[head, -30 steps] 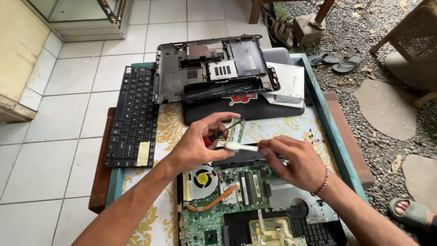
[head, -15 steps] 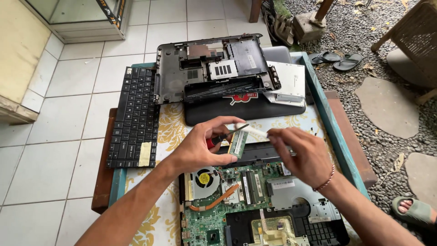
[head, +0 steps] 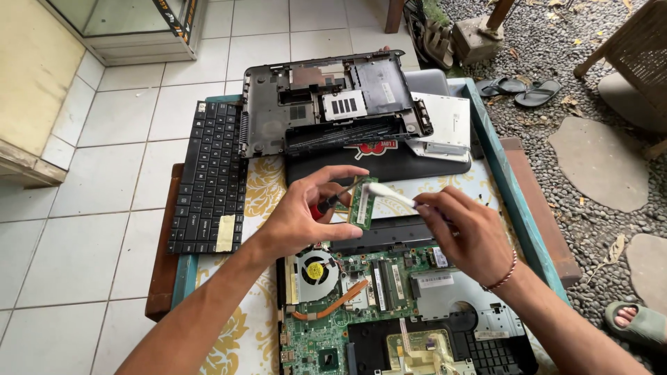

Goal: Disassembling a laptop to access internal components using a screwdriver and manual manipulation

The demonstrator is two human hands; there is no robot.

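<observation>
My left hand [head: 306,212] pinches a small green memory module [head: 362,203] upright by its edges, above the table. My right hand [head: 467,232] grips a white brush-like tool [head: 390,194] whose tip lies against the top of the module. Below both hands lies an exposed laptop motherboard [head: 379,305] with a round fan [head: 315,272] and a copper heat pipe. A red-handled tool [head: 321,209] shows partly behind my left fingers.
A black laptop base shell [head: 326,104] and a white panel [head: 445,125] lie at the far end of the table. A detached black keyboard [head: 208,177] rests at the left edge. The table has a teal rim [head: 511,201]. Sandals and gravel lie to the right.
The module has turned from lying flat between my hands to standing upright in my left hand. My right hand has shifted right and now holds the white tool against it.
</observation>
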